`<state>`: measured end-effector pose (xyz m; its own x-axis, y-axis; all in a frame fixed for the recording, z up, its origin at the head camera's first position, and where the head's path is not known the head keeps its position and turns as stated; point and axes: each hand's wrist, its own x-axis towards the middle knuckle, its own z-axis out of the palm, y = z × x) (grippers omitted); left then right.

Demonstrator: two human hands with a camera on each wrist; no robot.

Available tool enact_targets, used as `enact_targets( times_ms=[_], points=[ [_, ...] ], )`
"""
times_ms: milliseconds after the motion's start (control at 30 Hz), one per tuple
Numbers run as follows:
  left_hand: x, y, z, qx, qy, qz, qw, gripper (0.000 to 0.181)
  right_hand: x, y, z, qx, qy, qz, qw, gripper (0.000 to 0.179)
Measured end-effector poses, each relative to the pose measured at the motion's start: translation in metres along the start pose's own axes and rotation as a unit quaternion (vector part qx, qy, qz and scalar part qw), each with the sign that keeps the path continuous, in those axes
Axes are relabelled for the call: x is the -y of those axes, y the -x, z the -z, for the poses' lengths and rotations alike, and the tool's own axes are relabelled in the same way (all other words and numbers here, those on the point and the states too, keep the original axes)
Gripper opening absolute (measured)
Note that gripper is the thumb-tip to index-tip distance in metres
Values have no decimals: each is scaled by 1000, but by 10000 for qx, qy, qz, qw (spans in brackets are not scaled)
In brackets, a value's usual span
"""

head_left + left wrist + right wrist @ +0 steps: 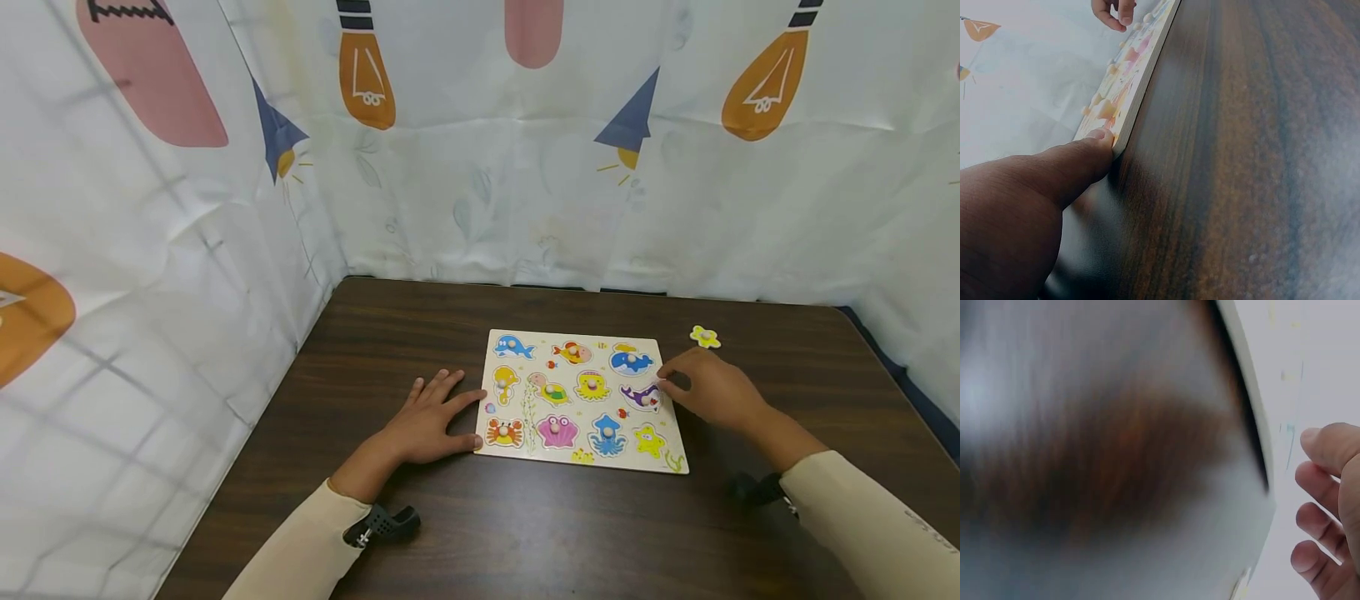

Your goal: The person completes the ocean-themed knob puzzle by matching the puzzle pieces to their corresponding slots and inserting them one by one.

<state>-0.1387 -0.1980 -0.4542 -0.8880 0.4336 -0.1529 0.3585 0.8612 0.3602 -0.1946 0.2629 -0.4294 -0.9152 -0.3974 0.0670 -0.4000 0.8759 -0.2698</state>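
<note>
A pale wooden knob puzzle board [525, 406] with sea animal pieces lies flat on the dark table. My left hand [435, 421] rests at its left edge with fingers spread, the index fingertip and thumb on the edge. In the left wrist view the thumb [1079, 159] presses on a corner beside the crab piece [504, 432]. My right hand [708, 390] hovers by the board's right edge, next to a purple whale piece [641, 397]. Its fingers [1313, 515] are loosely bent with nothing between them. Beyond that hand a yellow flower-shaped piece [705, 337] lies on the table.
The dark wood-grain table [570, 533] reaches back to a white printed curtain [480, 208], which also hangs along the left side. Small round knobs [1112, 67] stand up from the pieces on the board. Dark bands [393, 523] circle both wrists.
</note>
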Motion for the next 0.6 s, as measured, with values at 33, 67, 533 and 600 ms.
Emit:
enact_targets(
  times_ms=[33, 67, 533, 600],
  points=[
    [0, 0, 0, 12, -10, 9, 10000, 78, -5, -1, 1, -32, 16, -23, 10000, 21],
    [0, 0, 0, 24, -19, 20, 10000, 78, -11, -2, 1, -50, 38, -57, 10000, 22],
    [-2, 0, 1, -32, -7, 15, 10000, 75, -57, -15, 10, -217, -57, -450, 9987, 24],
    [-3, 1, 2, -13, 5, 20, 10000, 75, -61, -18, 9, -273, -40, -473, 9985, 25]
  ],
)
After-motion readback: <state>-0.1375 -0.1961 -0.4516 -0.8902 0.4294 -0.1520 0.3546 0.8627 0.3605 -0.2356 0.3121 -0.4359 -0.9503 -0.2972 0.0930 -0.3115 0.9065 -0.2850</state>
